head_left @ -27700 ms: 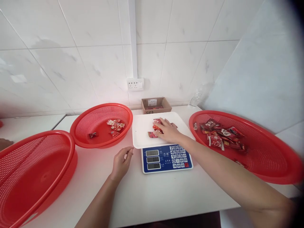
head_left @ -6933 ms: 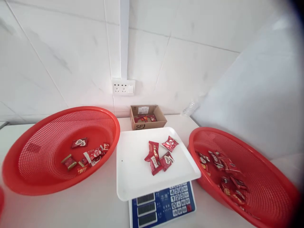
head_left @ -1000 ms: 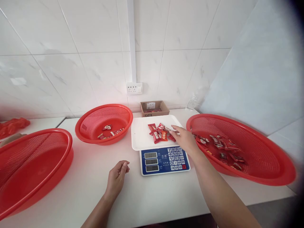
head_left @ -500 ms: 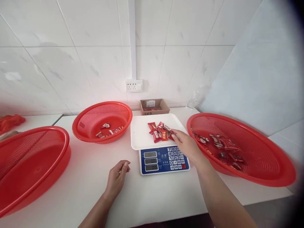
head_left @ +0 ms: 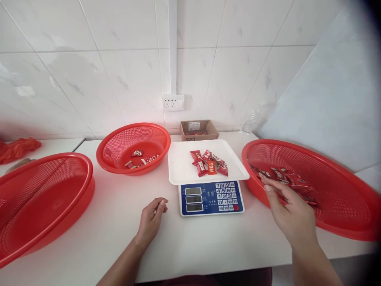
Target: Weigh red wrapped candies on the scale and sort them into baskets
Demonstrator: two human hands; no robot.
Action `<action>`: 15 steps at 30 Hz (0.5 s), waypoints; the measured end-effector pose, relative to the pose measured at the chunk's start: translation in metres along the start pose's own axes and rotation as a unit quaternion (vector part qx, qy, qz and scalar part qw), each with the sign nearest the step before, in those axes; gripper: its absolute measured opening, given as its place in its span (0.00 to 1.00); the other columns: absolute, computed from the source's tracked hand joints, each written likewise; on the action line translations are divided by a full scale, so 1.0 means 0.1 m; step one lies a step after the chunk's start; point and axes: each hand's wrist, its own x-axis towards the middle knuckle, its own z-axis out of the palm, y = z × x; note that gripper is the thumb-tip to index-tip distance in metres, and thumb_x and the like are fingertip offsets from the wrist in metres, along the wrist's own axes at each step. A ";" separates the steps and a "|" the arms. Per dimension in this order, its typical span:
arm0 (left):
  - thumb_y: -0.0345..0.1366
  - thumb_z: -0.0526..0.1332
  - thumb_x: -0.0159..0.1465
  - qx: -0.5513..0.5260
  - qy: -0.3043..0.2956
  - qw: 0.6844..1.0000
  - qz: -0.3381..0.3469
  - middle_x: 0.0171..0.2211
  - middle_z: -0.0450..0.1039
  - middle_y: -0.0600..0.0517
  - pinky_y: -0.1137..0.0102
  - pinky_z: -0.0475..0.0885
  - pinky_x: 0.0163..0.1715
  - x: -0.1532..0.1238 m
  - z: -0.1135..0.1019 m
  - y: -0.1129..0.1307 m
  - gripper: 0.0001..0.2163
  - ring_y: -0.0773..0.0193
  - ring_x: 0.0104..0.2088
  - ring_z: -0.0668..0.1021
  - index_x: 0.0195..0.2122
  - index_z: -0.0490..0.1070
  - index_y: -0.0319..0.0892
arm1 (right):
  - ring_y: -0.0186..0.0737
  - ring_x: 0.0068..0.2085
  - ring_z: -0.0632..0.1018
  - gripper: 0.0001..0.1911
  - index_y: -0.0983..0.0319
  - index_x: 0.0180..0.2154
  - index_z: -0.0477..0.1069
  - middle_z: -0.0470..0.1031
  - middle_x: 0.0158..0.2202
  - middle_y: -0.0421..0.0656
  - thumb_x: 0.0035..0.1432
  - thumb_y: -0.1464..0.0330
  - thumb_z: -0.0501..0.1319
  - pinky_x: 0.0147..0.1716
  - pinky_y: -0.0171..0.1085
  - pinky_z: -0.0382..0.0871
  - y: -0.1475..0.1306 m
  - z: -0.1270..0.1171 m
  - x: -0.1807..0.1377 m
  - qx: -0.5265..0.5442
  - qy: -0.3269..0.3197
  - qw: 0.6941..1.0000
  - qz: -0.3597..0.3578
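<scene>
My right hand [head_left: 290, 208] hovers over the near rim of the right red basket [head_left: 342, 216]. Its fingers reach toward the wrapped candies [head_left: 294, 180] inside, thumb and forefinger slightly apart, and nothing shows between them. Loosely curled, my left hand [head_left: 151, 216] rests on the white table left of the scale, with nothing visible in it. A small pile of red-wrapped candies [head_left: 208, 162] lies on the white pan [head_left: 180, 172] of the scale. Below the pan is the blue scale panel [head_left: 211, 198] with keys and displays.
Behind the pan stands a small cardboard box [head_left: 212, 129] with red items in it. A round red basket [head_left: 104, 161] holding a few candies sits to its left. Another red basket [head_left: 89, 178] is at far left. A clear plastic bottle [head_left: 251, 121] stands by the wall.
My right hand has left the candy pile on the pan, moving right to the basket; a candy it touched now lies on the pile. The view has shifted slightly. My left hand stays put.
</scene>
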 end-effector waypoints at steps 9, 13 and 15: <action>0.47 0.50 0.63 0.017 -0.005 1.000 0.010 0.24 0.70 0.53 0.71 0.70 0.30 0.01 0.04 0.04 0.16 0.65 0.27 0.74 0.32 0.71 0.42 | 0.46 0.45 0.76 0.18 0.56 0.40 0.73 0.78 0.42 0.44 0.56 0.54 0.53 0.45 0.43 0.70 0.08 -0.08 -0.09 -0.006 0.018 1.000 -0.012; 0.47 0.50 0.64 0.031 -0.008 0.999 0.016 0.25 0.71 0.52 0.70 0.71 0.30 -0.02 0.04 0.01 0.16 0.64 0.28 0.75 0.33 0.71 0.42 | 0.46 0.44 0.77 0.17 0.57 0.39 0.73 0.78 0.41 0.44 0.56 0.54 0.53 0.40 0.40 0.72 0.10 0.00 -0.17 0.017 0.003 1.000 -0.025; 0.46 0.50 0.64 0.060 0.013 0.997 0.036 0.28 0.73 0.51 0.70 0.72 0.32 -0.03 0.01 0.01 0.15 0.63 0.31 0.76 0.35 0.71 0.43 | 0.46 0.42 0.78 0.18 0.57 0.39 0.74 0.79 0.40 0.44 0.55 0.54 0.53 0.35 0.39 0.73 0.15 0.09 -0.26 0.037 -0.028 0.999 -0.024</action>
